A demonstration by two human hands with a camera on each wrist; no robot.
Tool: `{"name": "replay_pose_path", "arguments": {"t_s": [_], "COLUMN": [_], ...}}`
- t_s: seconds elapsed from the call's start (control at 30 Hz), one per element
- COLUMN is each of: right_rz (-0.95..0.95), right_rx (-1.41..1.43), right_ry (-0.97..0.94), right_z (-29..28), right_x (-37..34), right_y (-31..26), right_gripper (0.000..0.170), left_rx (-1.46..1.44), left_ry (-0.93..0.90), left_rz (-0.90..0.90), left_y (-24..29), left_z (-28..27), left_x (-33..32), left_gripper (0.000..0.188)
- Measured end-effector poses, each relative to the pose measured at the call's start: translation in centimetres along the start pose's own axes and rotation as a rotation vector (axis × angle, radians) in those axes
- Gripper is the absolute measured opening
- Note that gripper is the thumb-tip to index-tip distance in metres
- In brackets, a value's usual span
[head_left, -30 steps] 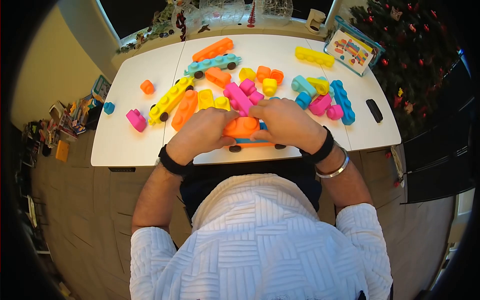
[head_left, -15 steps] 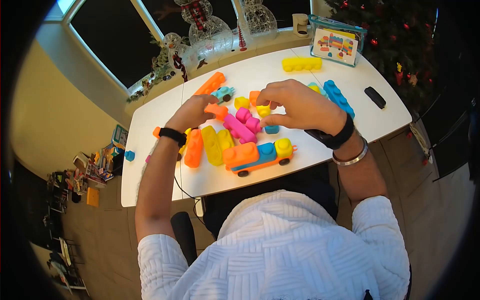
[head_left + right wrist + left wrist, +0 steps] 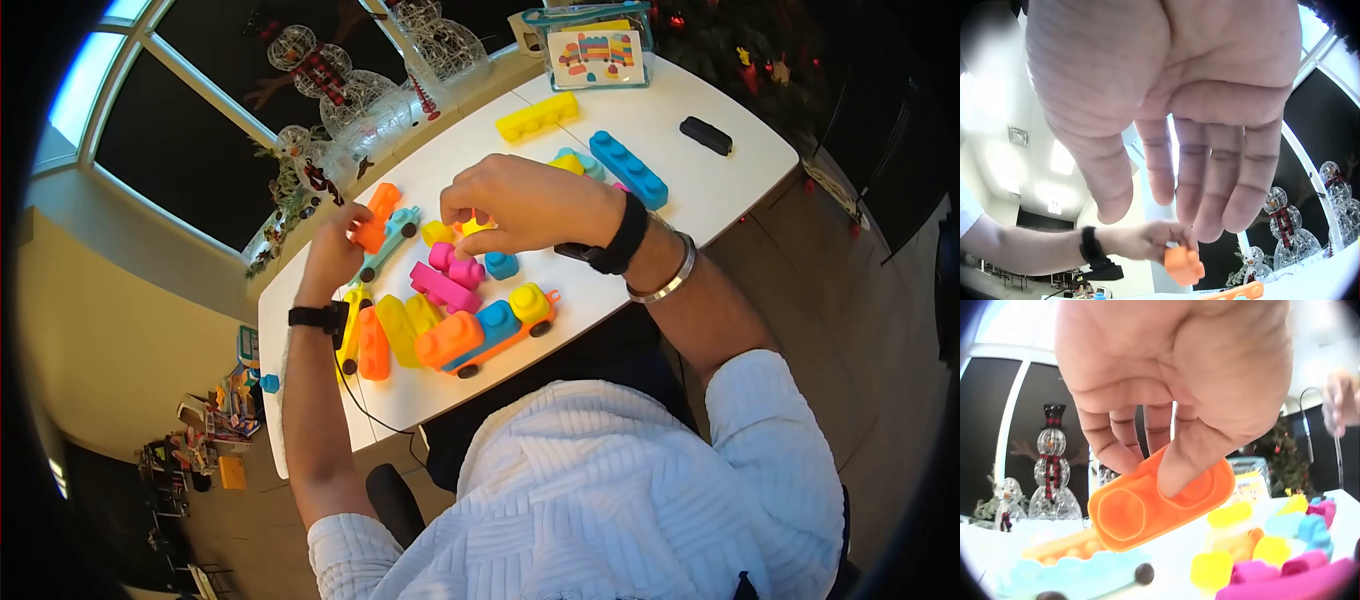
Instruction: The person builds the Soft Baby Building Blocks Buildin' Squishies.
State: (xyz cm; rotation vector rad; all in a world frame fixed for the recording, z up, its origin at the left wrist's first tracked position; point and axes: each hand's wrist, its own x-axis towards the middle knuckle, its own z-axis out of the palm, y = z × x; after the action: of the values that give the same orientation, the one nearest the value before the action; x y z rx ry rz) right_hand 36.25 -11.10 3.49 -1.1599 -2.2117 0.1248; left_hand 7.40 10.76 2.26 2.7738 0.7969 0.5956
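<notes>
A dim room surrounds the scene, with dark panes in the window (image 3: pixel 200 100) and a decorated tree (image 3: pixel 745 60) beyond the far edge. The white table (image 3: pixel 690 190) fills the middle, its surface smooth and pale. At its far edge stands a clear case (image 3: pixel 597 58) with a picture card, perhaps upright so the card can be seen. By the near edge sits an orange wheeled base (image 3: pixel 490 347) carrying orange, blue and yellow blocks, their seating probably keeping the row steady. Left of the middle lies a teal wheeled base (image 3: pixel 385 248); a long blue block (image 3: pixel 628 170) lies towards the right end. The right hand (image 3: pixel 540 200) hangs over the middle, half open, fingers softly bent, thumb apart, holding nothing. The left hand (image 3: pixel 335 250) is closed in a pinch on an orange block (image 3: pixel 1125 515) above the teal base, towards the left end. Its thumb presses the hollow underside and its fingers grip behind, likely for a firm hold while the block is tilted. Small magenta blocks (image 3: pixel 457 265) lie near the middle, and a black object (image 3: pixel 706 135) near the right end.
</notes>
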Motion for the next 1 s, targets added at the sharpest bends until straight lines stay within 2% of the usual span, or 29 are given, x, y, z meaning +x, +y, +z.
{"name": "replay_pose_path", "arguments": {"t_s": [0.03,0.07,0.1,0.13,0.17,0.23,0.27,0.3,0.37,0.4,0.47,0.5,0.57,0.63,0.67,0.73,0.83,1.0], "right_rz": [0.006,-0.011,-0.029,-0.053,-0.053,-0.180,-0.159,-0.165,0.011,-0.026,-0.024,-0.009,-0.004,0.148,0.141,0.270,0.312,0.371], "right_rx": [0.006,0.003,0.000,0.036,0.038,0.114,0.182,0.190,0.274,0.245,0.183,0.117,0.080,-0.081,-0.081,-0.161,-0.173,-0.201], "right_ry": [0.000,0.067,0.132,0.144,0.138,0.255,0.241,0.232,-0.021,0.018,0.018,0.032,0.002,-0.229,-0.243,-0.529,-0.608,-0.613], "right_z": [0.4,0.8,1.3,1.9,2.6,4.2,4.6,4.5,3.3,3.4,2.7,2.5,2.3,1.9,2.2,2.9,5.2,5.5], "right_x": [0.1,0.2,0.3,0.4,0.6,1.0,1.1,1.3,1.1,1.2,0.8,0.6,0.4,0.0,-0.1,-0.1,-1.0,-1.5], "right_y": [-0.2,-0.5,-0.7,-0.8,-1.0,-1.5,-2.3,-3.1,-4.0,-3.5,-2.8,-2.3,-2.2,-3.1,-3.3,-3.7,-3.4,-4.8], "right_gripper": [0.038,0.045,0.052,0.069,0.069,0.076,0.079,0.079,0.077,0.072,0.070,0.068,0.065,0.062,0.062,0.069,0.068,0.064], "left_rx": [-0.082,-0.084,-0.282,-0.480,-0.484,-0.715,-0.753,-0.817,-0.908,-0.904,-0.604,-0.605,-0.217,-0.219,-0.192,-0.180,-0.250,-0.272], "left_ry": [0.047,0.042,0.066,0.094,0.096,0.041,0.048,0.130,0.202,0.216,0.189,0.199,-0.002,0.041,0.005,-0.038,-0.055,-0.028], "left_rz": [-0.038,-0.039,-0.001,0.035,0.031,0.156,0.210,0.221,0.111,0.102,-0.015,-0.028,0.030,0.021,0.024,0.006,-0.099,-0.057], "left_y": [2.3,4.2,6.0,7.7,9.1,11.7,12.7,12.7,13.8,14.3,15.3,14.5,13.1,13.0,12.8,12.0,12.1,11.7], "left_z": [-1.2,-1.9,-2.3,-2.4,-2.2,-1.4,-1.0,0.3,0.9,0.7,0.0,0.2,0.5,1.7,2.2,2.9,3.1,3.8], "left_x": [-0.2,-0.5,-1.1,-1.9,-2.8,-4.7,-5.6,-7.1,-8.7,-9.4,-10.7,-11.4,-12.5,-13.3,-13.7,-14.4,-14.5,-14.0], "left_gripper": [0.042,0.042,0.042,0.043,0.043,0.040,0.039,0.042,0.049,0.049,0.051,0.051,0.049,0.043,0.041,0.035,0.034,0.034]}}
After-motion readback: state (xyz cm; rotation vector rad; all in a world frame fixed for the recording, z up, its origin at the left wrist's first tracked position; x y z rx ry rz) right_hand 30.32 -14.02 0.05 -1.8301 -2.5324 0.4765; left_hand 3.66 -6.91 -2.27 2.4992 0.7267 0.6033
